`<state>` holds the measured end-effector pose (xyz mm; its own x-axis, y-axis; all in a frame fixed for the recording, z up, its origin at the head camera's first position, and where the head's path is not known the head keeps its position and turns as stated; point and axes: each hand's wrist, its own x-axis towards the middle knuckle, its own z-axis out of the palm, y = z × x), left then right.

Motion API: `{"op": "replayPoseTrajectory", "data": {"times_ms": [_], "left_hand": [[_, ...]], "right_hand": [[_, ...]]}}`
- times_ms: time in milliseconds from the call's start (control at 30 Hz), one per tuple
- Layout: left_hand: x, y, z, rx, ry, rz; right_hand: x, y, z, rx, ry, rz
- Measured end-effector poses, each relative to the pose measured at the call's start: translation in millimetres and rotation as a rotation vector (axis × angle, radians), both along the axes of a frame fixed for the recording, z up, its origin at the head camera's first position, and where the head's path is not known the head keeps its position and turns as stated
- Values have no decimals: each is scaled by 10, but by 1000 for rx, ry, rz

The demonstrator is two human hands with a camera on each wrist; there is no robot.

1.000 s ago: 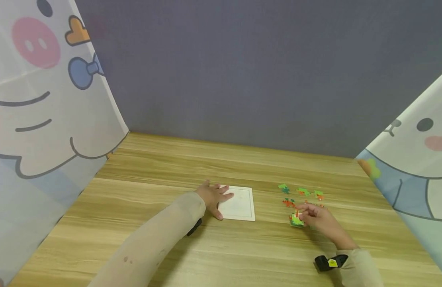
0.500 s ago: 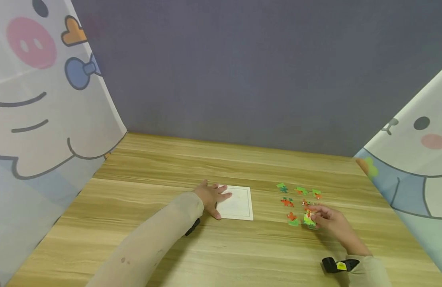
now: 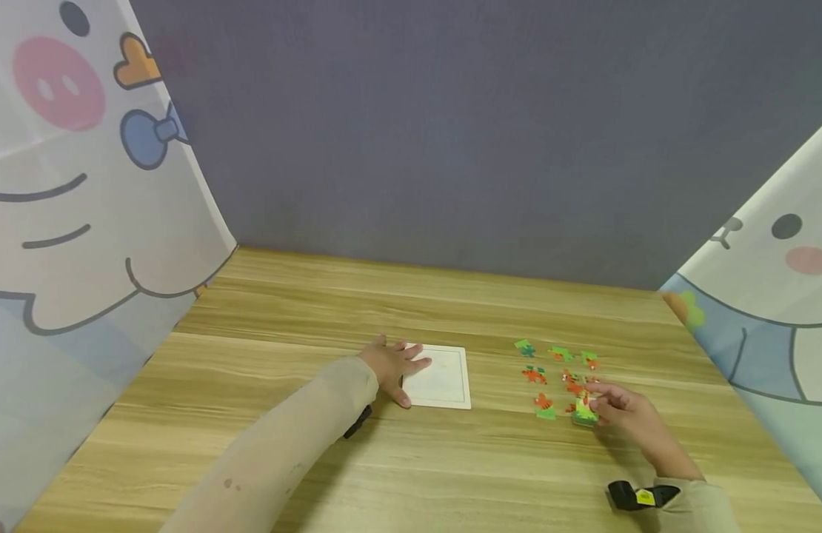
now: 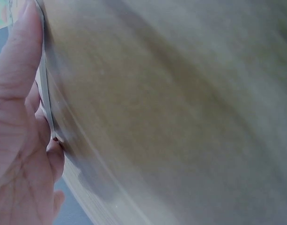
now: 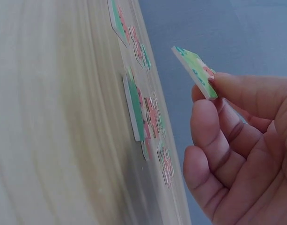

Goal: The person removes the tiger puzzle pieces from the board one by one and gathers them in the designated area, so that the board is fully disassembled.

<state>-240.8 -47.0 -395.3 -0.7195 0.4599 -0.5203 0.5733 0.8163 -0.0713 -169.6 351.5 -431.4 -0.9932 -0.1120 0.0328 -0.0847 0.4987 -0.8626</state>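
Observation:
Fingers spread, my left hand [image 3: 391, 370] rests on the left edge of a flat white puzzle board [image 3: 444, 379]. In the left wrist view, its thumb [image 4: 21, 51] lies along the board's edge. My right hand [image 3: 627, 414] pinches a green jigsaw puzzle piece [image 5: 195, 70] between thumb and fingers. That piece is held above the table, tilted in the right wrist view. Beneath and beside it, several orange-and-green puzzle pieces lie in loose rows, such as one puzzle piece [image 3: 544, 406] at the near left. The right hand partly hides those at the right.
The wooden table [image 3: 358, 466] meets a grey partition [image 3: 411, 133] at the back. Cartoon-printed curtains hang at the left [image 3: 84, 222] and right [image 3: 784, 296]. A far puzzle piece [image 3: 525, 348] lies to the right of the board.
My right hand has moved right with the pinched puzzle piece, uncovering pieces in the near row. The left hand stays on the board.

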Motion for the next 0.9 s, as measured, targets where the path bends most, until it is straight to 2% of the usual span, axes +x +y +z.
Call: {"op": "replayPoseTrajectory", "data": {"times_ms": [167,400,667,900], "left_hand": [[-9,1,-15,7,3,3],[-13,-2,-2,8,-4,0],[-13,11,12,1,-13,9],[-24,7,-7,3,-11,0]], "right_hand": [[15,37,-15,-15,-3,-9],[28,55,4,41,-34,-47],[33,135,-39,34,-11,-35],[69,252,-43,48,-17,-62]]}}
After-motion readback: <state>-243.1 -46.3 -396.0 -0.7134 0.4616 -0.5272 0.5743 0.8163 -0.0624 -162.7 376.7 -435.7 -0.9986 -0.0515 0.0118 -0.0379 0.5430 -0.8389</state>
